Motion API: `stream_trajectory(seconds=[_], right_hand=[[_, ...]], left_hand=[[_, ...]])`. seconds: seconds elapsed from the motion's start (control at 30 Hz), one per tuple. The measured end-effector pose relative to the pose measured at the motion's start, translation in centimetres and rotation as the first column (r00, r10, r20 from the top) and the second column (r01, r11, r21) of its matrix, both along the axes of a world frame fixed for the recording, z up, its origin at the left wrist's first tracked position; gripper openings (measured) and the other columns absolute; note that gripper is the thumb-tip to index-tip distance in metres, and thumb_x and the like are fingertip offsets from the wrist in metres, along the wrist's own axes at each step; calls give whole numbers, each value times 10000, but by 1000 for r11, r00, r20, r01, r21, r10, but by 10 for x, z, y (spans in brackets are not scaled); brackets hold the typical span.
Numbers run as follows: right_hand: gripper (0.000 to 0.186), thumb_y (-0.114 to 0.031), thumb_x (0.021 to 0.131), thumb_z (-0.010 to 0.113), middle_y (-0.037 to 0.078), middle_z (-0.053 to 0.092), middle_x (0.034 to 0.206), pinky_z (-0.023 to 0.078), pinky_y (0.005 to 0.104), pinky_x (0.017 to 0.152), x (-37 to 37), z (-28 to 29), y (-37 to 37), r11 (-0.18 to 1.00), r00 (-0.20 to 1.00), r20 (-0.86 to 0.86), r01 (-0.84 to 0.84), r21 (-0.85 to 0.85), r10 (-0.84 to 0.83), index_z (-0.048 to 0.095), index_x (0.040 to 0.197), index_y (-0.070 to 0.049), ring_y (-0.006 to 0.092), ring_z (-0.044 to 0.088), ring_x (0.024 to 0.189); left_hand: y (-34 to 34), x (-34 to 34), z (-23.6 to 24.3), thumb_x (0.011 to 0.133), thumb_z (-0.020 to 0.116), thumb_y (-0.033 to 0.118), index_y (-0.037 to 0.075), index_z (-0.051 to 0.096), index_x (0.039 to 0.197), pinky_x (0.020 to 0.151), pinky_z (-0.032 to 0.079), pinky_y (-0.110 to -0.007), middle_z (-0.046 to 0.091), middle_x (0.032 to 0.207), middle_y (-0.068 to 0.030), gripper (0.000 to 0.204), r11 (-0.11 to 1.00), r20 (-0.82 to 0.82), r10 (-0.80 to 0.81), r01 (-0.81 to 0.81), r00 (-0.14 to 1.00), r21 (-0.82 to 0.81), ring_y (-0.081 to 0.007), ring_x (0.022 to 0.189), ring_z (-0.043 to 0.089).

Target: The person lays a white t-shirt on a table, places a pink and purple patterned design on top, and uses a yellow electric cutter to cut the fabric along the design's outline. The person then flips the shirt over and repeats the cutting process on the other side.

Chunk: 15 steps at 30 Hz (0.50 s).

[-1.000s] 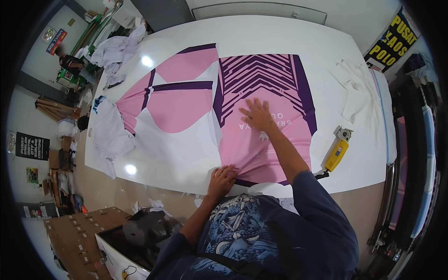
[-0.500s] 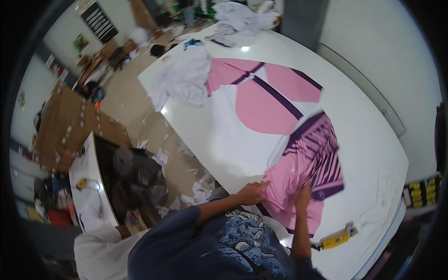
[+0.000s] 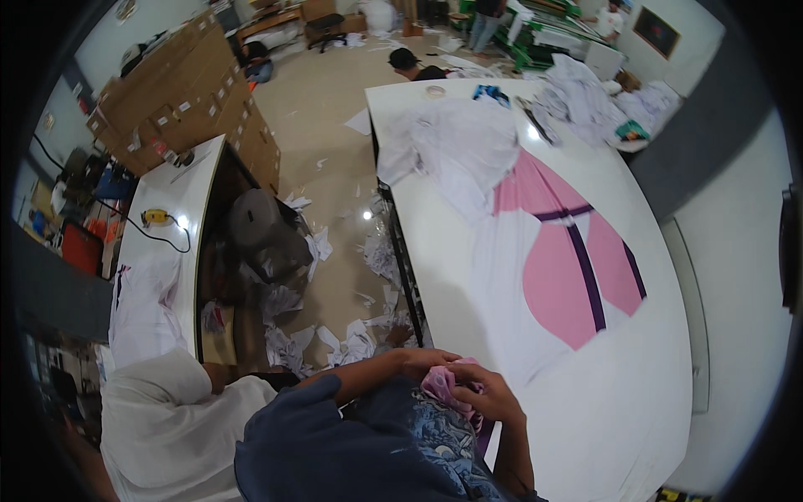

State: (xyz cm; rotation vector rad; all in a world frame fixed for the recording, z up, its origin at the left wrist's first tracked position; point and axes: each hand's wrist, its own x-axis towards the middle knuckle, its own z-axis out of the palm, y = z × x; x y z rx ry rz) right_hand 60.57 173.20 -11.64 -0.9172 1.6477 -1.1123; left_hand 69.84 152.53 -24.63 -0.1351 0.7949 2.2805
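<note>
Preferably, trailing cloth stays off the crumpled white scraps (image 3: 351, 341) on the floor, left of lower centre in the frame. Rightward, at lower centre, the bare left hand (image 3: 424, 361) grips the upper edge of the bunched pink patterned fabric (image 3: 441, 385). Beside it, the bare right hand (image 3: 495, 396) closes on the fabric's right side; an even, light hold should limit creasing. Right of centre, flat pink, white and dark-purple fabric panels (image 3: 556, 289) on the smooth white table (image 3: 619, 402) are best left undisturbed.

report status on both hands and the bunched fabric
Left hand, right hand: both gripping bunched pink fabric. Held near blue shirt. Person in white close at left.
</note>
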Motion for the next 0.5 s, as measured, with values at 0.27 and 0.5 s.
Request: stream_trajectory(seconds=[0.27, 0.5], right_hand=[[425, 28, 956, 640, 154, 729, 1230, 535, 382, 1064, -96, -17, -109, 848, 848, 40, 526, 60, -529, 635, 1381, 9, 248, 685, 1175], [350, -30, 988, 661, 149, 745, 1190, 547, 369, 1050, -119, -40, -159, 816, 843, -33, 529, 234, -537, 648, 1331, 42, 229, 705, 1117]], left_hand=[[-250, 36, -139, 1072, 649, 330, 112, 697, 1257, 975, 590, -371, 736, 1228, -56, 289, 911, 229, 268, -168, 936, -377, -170, 1112, 715], [-555, -85, -219, 914, 633, 227, 5, 749, 1065, 802, 607, -494, 769, 1094, -226, 292, -109, 114, 289, 151, 950, -983, -351, 960, 757]])
